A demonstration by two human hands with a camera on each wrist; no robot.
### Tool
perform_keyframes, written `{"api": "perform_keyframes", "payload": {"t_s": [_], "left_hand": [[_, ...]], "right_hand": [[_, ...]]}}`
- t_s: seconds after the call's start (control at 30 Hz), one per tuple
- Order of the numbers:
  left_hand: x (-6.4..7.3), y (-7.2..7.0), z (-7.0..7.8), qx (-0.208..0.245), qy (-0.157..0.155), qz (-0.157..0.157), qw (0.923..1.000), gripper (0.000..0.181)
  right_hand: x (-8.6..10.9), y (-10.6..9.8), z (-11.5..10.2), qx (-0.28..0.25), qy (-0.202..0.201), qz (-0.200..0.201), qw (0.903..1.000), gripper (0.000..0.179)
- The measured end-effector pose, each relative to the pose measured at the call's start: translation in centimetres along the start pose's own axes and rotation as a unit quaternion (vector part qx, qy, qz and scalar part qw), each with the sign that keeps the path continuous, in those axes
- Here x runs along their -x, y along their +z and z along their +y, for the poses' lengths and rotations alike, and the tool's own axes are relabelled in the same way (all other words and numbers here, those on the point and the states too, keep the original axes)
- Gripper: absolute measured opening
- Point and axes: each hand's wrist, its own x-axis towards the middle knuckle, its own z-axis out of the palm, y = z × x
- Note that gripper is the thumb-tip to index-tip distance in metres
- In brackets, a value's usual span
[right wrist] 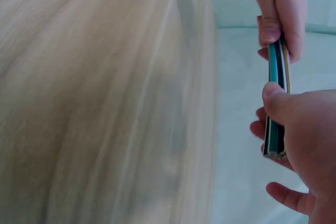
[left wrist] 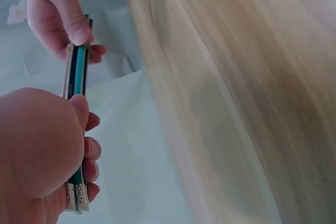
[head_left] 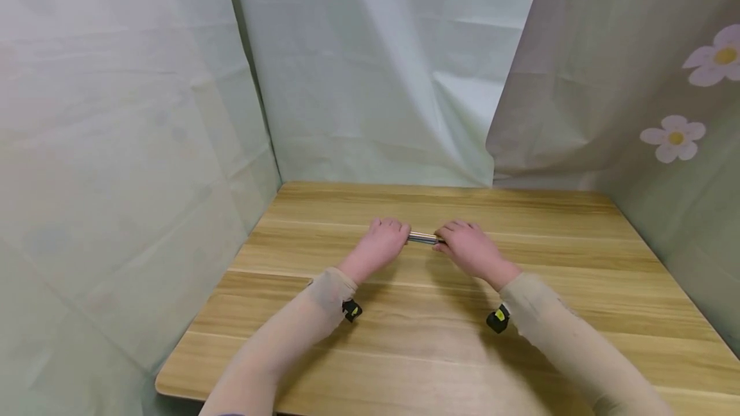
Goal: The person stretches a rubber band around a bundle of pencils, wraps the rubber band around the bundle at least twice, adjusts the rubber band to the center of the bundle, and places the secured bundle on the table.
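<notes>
A slim bundle of pencils (head_left: 422,237) is held level between both hands above the wooden table. Teal, dark and pale barrels lie side by side in the left wrist view, where silver metal ferrules (left wrist: 77,196) show at one end. My left hand (head_left: 384,246) grips the ferrule end, its fingers wrapped round the bundle. At the other end my right hand (head_left: 469,248) pinches the pencils (right wrist: 275,135) between thumb and fingers, with the little finger held away. Flat pencil ends show below the right thumb in the right wrist view. The palms and fingers hide part of the bundle.
The wood-grain table (head_left: 428,352) spreads under both forearms. Pale hanging cloth (head_left: 370,82) stands behind it and along both sides, with printed white flowers (head_left: 673,138) at the right. Small black wrist devices (head_left: 351,309) sit under the cuffs.
</notes>
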Motion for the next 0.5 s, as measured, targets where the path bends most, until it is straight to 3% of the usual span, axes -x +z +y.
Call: {"api": "perform_keyframes", "payload": {"t_s": [0.2, 0.33, 0.5], "left_hand": [[-0.1, -0.1, 0.7, -0.029, 0.006, 0.013, 0.9995, 0.019], [-0.2, 0.0, 0.8, 0.006, 0.002, -0.007, 1.0000, 0.017], [-0.1, -0.2, 0.1, 0.047, -0.031, -0.041, 0.9976, 0.011]], "right_hand": [[-0.3, 0.7, -0.5, -0.011, -0.009, 0.004, 0.9999, 0.028], [-0.5, 0.4, -0.6, -0.037, -0.008, 0.000, 0.9993, 0.034], [-0.2, -0.3, 0.5, -0.065, 0.028, 0.022, 0.9972, 0.048]]}}
